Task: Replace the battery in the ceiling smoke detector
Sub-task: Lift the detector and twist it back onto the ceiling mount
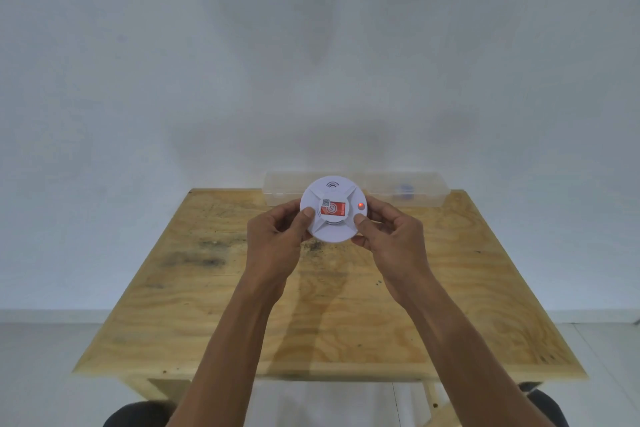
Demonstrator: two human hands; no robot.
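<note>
Both hands (277, 236) (391, 236) grip round white smoke detector (333, 210), red label, apparently lit red LED.

Both forearms are bare to the frame's edge — no sleeves, rings or watch on the hands (332, 236) — dark-clothed knees below.

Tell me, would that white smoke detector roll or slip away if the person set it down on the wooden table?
Probably not. The smoke detector is a flat round disc, so laid on its face it should sit still; only on edge might it roll. Its smooth plastic could slide on the table. Both hands, left and right, hold it easily, suggesting it is light.
</note>
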